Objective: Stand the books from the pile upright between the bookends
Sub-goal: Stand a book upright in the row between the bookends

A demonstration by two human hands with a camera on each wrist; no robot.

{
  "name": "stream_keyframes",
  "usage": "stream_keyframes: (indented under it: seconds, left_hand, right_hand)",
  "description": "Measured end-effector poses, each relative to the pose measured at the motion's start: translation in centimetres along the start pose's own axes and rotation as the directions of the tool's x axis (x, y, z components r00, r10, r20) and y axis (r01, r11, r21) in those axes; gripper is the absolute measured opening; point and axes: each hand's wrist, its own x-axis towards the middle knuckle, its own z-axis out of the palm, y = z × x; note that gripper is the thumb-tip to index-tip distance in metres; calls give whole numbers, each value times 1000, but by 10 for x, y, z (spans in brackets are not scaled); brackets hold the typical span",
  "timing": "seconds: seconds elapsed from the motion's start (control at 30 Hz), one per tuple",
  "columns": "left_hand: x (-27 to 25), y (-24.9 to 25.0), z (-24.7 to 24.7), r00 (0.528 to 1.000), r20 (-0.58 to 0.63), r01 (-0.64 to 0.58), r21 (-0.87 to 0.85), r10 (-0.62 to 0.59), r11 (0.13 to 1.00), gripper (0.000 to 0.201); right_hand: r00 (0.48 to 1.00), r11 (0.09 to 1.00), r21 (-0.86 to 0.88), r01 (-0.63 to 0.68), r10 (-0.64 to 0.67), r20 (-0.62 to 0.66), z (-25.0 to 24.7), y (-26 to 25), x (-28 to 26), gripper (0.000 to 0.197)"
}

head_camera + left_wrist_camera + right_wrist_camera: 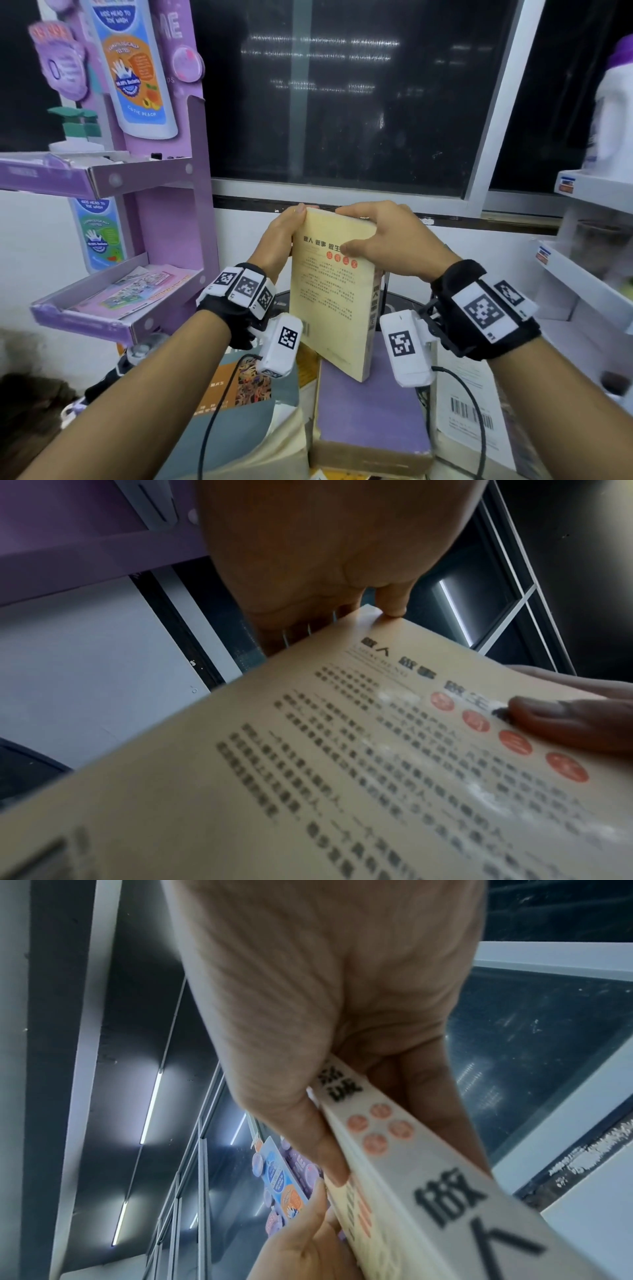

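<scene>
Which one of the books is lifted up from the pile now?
The yellow book, gripped by the left hand and right hand; the purple book and others lie flat.

You see a cream-yellow book (330, 291) with black characters and red circles, a plain purple book (370, 407) at 6 o'clock, and black-and-white checkered wrist tags (483, 310).

Cream paperback (330, 291) held upright, slightly tilted, lower corner on purple book (370, 411) atop pile.
</scene>
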Motion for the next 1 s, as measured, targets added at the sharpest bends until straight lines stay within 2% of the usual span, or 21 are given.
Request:
stream_keyframes:
  seconds: [0.13, 0.27, 0.43, 0.63, 0.8, 1.0]
  left_hand:
    - [8, -2, -1, 1000, -5, 20, 18, -19, 1000, 34]
    - [20, -17, -2, 994, -75, 84, 85, -77, 993, 29]
    - [34, -40, 1, 988, -93, 140, 150, -127, 979, 32]
    - [51, -62, 11, 983, -64, 178, 162, -169, 971, 33]
    - [63, -74, 18, 982, -37, 190, 208, -187, 959, 34]
    - [66, -91, 16, 980, -55, 196, 170, -190, 966, 29]
  right_hand:
    - [997, 999, -4, -43, 43, -66, -10, 8, 6, 44]
    - [985, 993, -4, -118, 116, -129, -16, 21, 14, 53]
    - [972, 987, -21, -161, 155, -174, -16, 36, 28, 55]
    - [955, 977, 0, -212, 207, -213, -6, 52, 51, 55]
    - [949, 979, -24, -202, 189, -251, 9, 62, 72, 48]
    - [954, 973, -62, -223, 205, -219, 38, 81, 97, 45]
